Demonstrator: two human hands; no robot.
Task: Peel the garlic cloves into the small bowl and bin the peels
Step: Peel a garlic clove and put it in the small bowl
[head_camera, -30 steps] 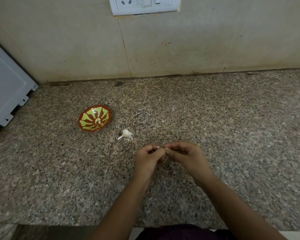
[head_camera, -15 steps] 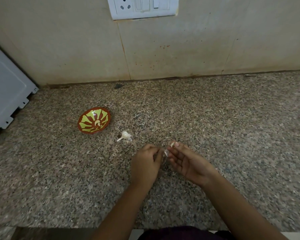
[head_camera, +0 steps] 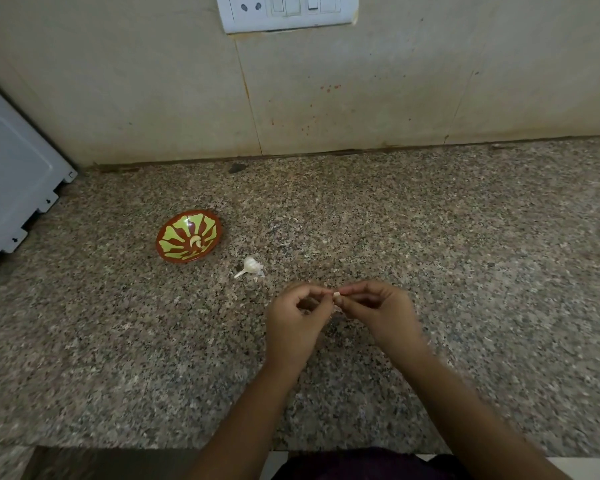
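Peeling step in hand — left hand (head_camera: 297,315) and right hand (head_camera: 381,308) both pinch a small pale garlic clove (head_camera: 336,294) above the speckled granite counter (head_camera: 465,258); next, strip its skin, then drop it into the small red-and-green patterned bowl (head_camera: 189,236).

left hand (head_camera: 296,322), right hand (head_camera: 384,315): fingers curled, tips meeting

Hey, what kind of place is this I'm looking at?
Probably a home kitchen: a speckled granite counter against a tiled wall with a switch plate, a small painted bowl, and a garlic clove pinched between the left hand and right hand.
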